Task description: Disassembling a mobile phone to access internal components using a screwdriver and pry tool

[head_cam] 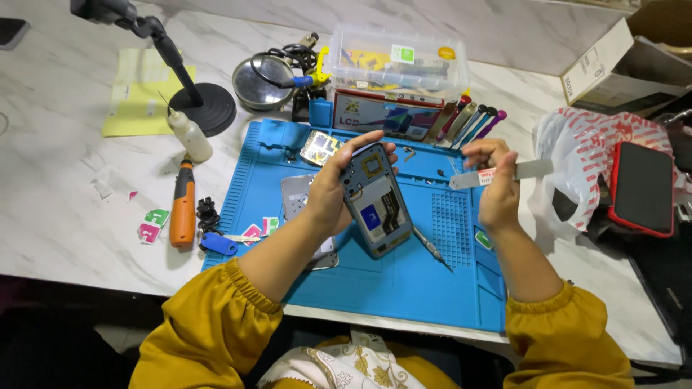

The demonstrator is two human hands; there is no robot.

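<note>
A: Start at the fingers. What has the left hand (333, 189) got?

B: It is wrapped around an opened phone (375, 199), thumb on 1 long edge, fingertips curled over the top edge. The phone is lifted off the blue work mat (404, 281), tilted, its inner boards and a blue part facing up.

A: And the right hand (496, 186)?

B: Closed in a pinch on a flat metal pry tool (504, 173), which sticks out to both sides of the fingers. It is held level, just beside the phone, not touching it.

A: What lies under them?

B: On the mat, a thin screwdriver (431, 247) lies below the phone, a grey back cover (297, 198) lies partly under the left wrist, and a small screen part (320, 148) lies near the top edge. A row of pry tools (470, 119) leans at the mat's far side.

A: Further out?

B: A white marble-patterned table (65, 194) carries an orange electric screwdriver (183, 205), a small squeeze bottle (189, 132), a black stand base (210, 106), a clear plastic box (396, 61), and, to the right, a red-cased phone (641, 189) on a striped plastic bag (584, 155). Both sleeves are mustard yellow.
</note>
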